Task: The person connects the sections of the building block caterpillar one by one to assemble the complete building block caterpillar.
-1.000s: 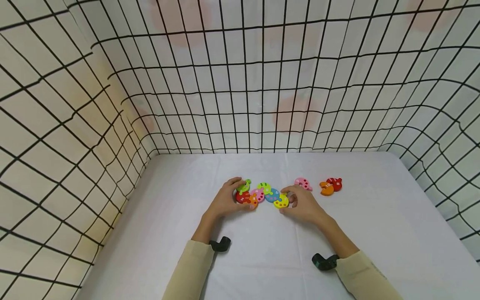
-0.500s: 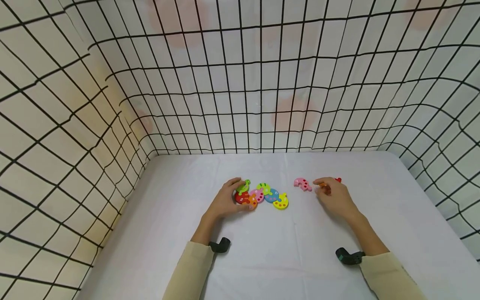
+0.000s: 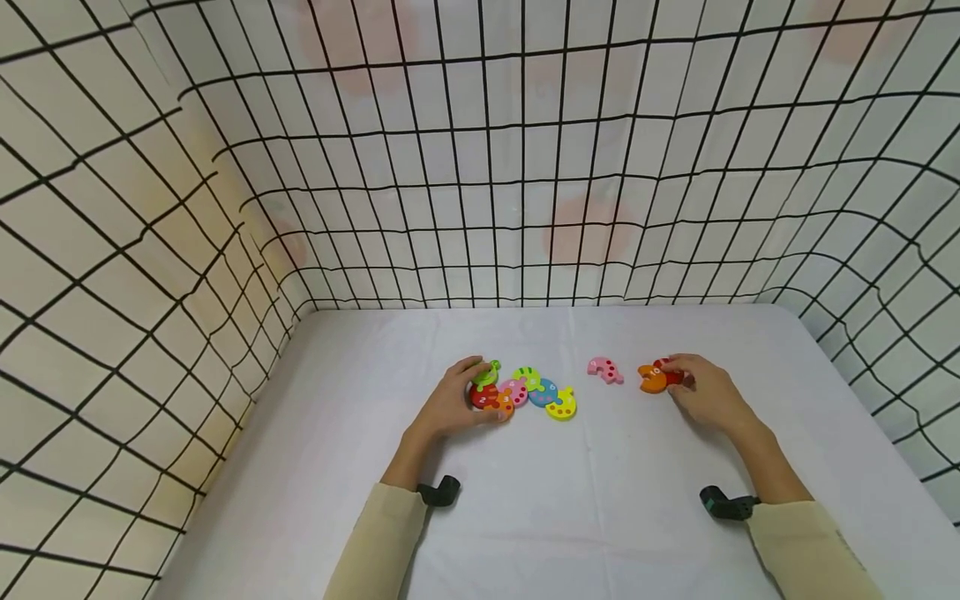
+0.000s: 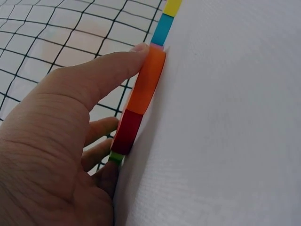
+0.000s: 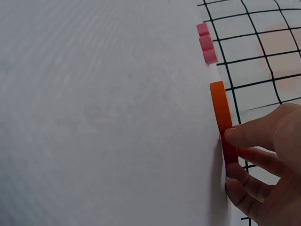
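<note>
In the head view, a chain of joined, coloured number puzzle pieces lies on the white table. My left hand (image 3: 454, 397) grips its left end: the thumb rests on the orange piece (image 4: 146, 84), and the fingers curl round the red piece (image 4: 128, 132) and the green piece (image 4: 115, 157). The chain runs on through pink, light green and blue to a yellow piece (image 3: 561, 404) at its right end. Farther right, my right hand (image 3: 707, 392) pinches a red puzzle piece (image 5: 229, 148) between thumb and fingers. Against it sits a second orange piece (image 3: 651, 379).
A loose pink puzzle piece (image 3: 605, 370) lies between the chain and my right hand. Black wire grid panels (image 3: 465, 167) rise behind and beside the white tabletop (image 3: 525, 517). Each wrist carries a small black camera (image 3: 439, 492).
My right hand has left the yellow end of the chain and moved right, past the pink piece, to the red piece it now pinches. The left hand has stayed in place.
</note>
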Action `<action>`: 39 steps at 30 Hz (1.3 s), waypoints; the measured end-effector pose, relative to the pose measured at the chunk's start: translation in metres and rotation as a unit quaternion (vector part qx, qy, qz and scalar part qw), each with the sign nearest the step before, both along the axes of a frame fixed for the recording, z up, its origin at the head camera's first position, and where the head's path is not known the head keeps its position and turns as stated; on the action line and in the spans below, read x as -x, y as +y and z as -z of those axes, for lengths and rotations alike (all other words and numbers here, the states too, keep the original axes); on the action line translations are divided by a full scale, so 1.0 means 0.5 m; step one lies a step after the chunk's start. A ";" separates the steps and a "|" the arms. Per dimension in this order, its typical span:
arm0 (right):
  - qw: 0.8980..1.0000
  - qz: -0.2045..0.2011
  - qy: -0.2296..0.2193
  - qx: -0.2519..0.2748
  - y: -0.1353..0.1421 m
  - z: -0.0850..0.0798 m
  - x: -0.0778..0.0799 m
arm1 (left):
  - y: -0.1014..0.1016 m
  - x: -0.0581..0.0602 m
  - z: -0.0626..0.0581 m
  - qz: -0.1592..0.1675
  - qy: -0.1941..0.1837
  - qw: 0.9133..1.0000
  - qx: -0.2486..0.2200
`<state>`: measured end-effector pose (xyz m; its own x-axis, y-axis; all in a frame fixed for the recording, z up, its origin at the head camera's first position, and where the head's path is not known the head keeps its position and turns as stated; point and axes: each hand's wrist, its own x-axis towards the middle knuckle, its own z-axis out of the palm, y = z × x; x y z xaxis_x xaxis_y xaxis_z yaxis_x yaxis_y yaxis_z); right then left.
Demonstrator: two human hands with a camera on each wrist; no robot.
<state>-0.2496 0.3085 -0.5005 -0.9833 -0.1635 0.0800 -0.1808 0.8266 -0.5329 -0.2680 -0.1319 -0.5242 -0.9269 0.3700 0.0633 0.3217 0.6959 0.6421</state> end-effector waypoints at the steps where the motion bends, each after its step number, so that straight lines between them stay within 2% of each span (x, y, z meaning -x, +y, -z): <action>1: 1.000 0.004 0.004 -0.002 0.001 0.002 -0.001 | 0.000 0.000 0.000 0.001 0.000 1.000 0.000; 5: 1.000 0.015 0.010 -0.005 0.004 0.007 -0.004 | 0.001 -0.001 0.000 0.005 -0.003 1.000 -0.003; 18: 0.998 0.056 -0.026 -0.001 0.012 0.011 -0.008 | -0.012 -0.003 -0.002 0.027 -0.026 0.999 -0.006; 25: 0.998 0.051 -0.029 0.003 0.015 0.012 -0.009 | -0.017 -0.002 -0.004 0.028 -0.021 0.999 -0.003; 29: 0.998 0.056 -0.015 0.003 0.018 0.011 -0.014 | -0.014 -0.004 -0.004 0.029 -0.020 0.999 -0.014; 34: 0.998 0.060 0.003 0.010 0.018 0.001 -0.020 | -0.011 -0.003 -0.003 0.026 -0.024 0.999 -0.017; 39: 0.999 0.045 0.002 0.020 0.007 -0.015 -0.020 | -0.011 -0.001 -0.007 0.028 -0.022 0.999 -0.014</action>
<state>-0.2394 0.3121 -0.4928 -0.9935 -0.0703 0.0894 -0.1088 0.8177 -0.5652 -0.2676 -0.1374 -0.5209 -0.9069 0.4201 0.0333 0.3304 0.6598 0.6749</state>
